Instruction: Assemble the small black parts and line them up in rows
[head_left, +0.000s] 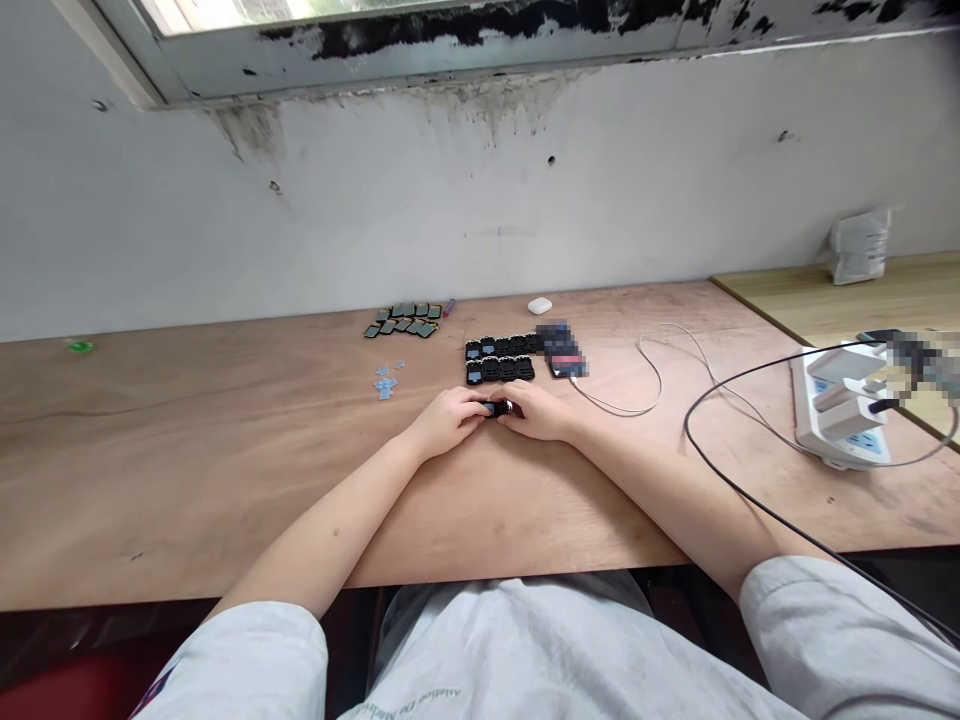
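The left hand (448,420) and right hand (538,411) hide most of the black object (496,408). Pixelation blurs the stack (561,341) and the item (922,356) at the right edge; the blue bits (385,387) are too small to tell.

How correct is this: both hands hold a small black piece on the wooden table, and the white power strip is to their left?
Wrong side: the white power strip is right of the hands, as the head view shows. They do hold the black piece on the wooden table.
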